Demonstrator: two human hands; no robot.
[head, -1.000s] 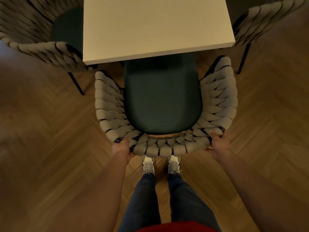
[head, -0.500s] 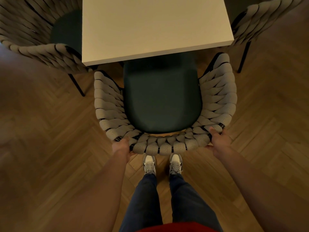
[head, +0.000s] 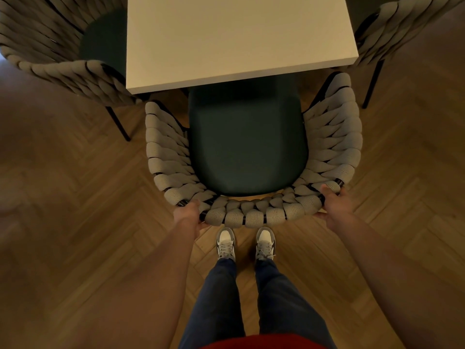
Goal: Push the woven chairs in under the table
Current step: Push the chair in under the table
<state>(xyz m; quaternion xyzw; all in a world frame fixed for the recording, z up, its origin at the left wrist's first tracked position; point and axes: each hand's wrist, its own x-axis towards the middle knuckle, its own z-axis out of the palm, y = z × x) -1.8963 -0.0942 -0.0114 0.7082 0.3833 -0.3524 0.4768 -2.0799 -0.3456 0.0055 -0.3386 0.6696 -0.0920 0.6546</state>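
Note:
A woven chair [head: 251, 217] with a grey braided back and a dark green seat [head: 247, 147] stands right in front of me. The front of its seat lies under the near edge of the white table [head: 236, 39]. My left hand [head: 187, 214] grips the back rim at its left corner. My right hand [head: 336, 204] holds the rim at the right corner, thumb on top. Two more woven chairs stand at the table's sides, one on the left [head: 57, 64] and one on the right [head: 400, 26].
The floor is herringbone wood [head: 75, 197]. My two feet in grey and white sneakers [head: 245, 244] stand just behind the chair back. Thin black legs of the side chairs [head: 118, 122] reach the floor near the middle chair's arms.
The chair has slid a little further towards the table, with more of the green seat under the tabletop. Both hands stay on the back rim.

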